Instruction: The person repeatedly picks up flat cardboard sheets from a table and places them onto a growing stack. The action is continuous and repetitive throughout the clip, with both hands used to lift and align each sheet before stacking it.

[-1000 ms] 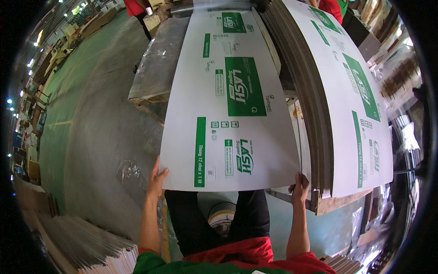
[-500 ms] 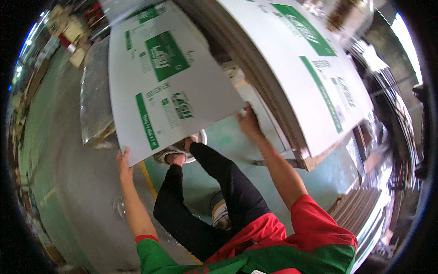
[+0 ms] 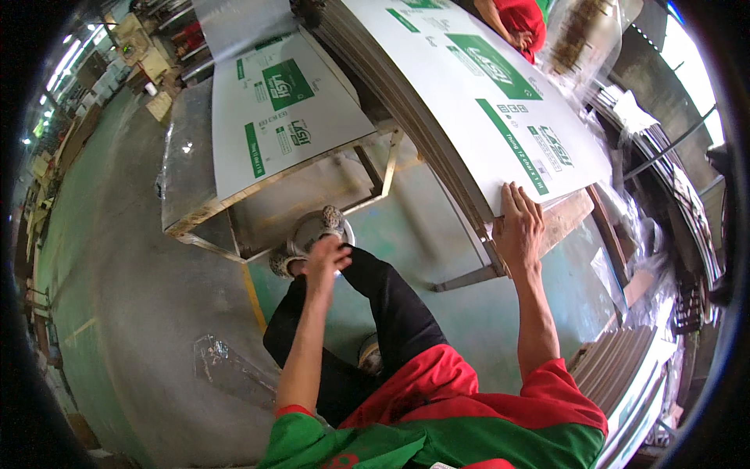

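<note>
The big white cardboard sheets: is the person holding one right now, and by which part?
No sheet is gripped. The right hand lies flat, fingers spread, on the near corner of the top sheet of the stack. The left hand hangs empty in the air.

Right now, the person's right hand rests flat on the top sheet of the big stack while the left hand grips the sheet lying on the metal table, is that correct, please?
Not quite. The left hand grips nothing: it hangs free over the raised shoe, clear of the sheet on the metal table. The right hand does rest flat on the stack, as the head view shows.
</note>
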A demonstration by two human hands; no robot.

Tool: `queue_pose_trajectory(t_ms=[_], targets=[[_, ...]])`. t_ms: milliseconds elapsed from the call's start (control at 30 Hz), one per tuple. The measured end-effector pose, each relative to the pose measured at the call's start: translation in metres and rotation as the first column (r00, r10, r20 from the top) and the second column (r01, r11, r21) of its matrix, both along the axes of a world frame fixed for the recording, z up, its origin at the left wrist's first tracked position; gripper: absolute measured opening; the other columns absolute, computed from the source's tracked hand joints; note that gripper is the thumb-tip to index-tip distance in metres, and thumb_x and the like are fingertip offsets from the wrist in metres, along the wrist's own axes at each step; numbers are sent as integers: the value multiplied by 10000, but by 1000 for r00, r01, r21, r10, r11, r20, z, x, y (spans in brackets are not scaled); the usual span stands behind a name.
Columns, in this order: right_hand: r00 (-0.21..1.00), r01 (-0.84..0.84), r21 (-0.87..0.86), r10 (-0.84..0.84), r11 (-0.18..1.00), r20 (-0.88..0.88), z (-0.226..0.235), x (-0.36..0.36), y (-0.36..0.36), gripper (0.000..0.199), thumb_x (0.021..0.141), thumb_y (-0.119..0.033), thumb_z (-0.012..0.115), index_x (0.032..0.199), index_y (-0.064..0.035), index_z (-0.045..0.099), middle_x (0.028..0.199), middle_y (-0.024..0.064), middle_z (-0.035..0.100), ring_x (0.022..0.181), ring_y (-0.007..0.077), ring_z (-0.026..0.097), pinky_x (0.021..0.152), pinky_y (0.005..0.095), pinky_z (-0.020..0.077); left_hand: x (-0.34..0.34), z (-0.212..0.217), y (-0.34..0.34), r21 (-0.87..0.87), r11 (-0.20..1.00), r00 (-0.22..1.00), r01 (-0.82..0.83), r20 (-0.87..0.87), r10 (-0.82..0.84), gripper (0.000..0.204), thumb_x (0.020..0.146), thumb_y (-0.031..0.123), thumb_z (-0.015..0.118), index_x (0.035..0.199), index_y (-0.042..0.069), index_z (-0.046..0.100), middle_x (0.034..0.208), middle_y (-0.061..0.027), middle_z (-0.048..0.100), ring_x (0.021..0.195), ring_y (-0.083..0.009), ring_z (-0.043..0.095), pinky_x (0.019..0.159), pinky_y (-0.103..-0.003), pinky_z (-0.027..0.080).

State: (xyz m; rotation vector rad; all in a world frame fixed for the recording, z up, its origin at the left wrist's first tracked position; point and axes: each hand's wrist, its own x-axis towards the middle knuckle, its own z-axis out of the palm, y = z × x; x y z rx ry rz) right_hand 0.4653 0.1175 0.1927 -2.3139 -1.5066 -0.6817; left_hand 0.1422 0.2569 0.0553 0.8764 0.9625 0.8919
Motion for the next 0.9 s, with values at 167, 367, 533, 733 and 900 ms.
queue_pose_trajectory(t_ms=[167,367,533,733,900], targets=[[997,-47,-125,39,991,-74,33,-3,1,316,733,-90,669,1010,55,627,996,191,662,980,337,645,880,450,484,48,100,-48,293,897,933,329,47,-357,504,1029,432,487,1260,-14,531,1203,-119,602,1097,-208,617,922,-342,518],[976,-215,125,208,969,67,80,-34,12,169,834,-91,603,981,-30,659,976,143,677,900,313,657,840,467,492,95,179,-57,99,932,896,348,259,-361,587,993,505,523,1234,-29,558,1131,-150,640,976,-210,665,849,-357,559],[666,-694,372,746,616,7,70,-113,-35,376,862,-201,680,1210,-62,643,1325,159,574,1311,346,477,1107,552,311,55,194,-63,131,981,933,142,314,-177,358,929,277,637,1125,-22,612,942,-131,688,823,-215,688,677,-359,575],[850,425,437,-184,793,-493,-16,7,-140,577,930,-313,668,1380,17,520,1475,244,415,1366,357,390,1123,464,313,-120,141,-124,-29,997,970,-77,229,81,303,877,75,662,1154,-42,629,1053,-114,677,953,-191,657,834,-317,523],[548,337,-38,-229,941,-805,-6,1,-155,498,908,-273,675,1292,34,601,1134,220,675,1040,296,646,919,406,495,-215,121,-210,-69,938,937,-340,55,344,329,846,66,693,1153,-34,625,1053,-114,670,959,-210,663,814,-308,551]])
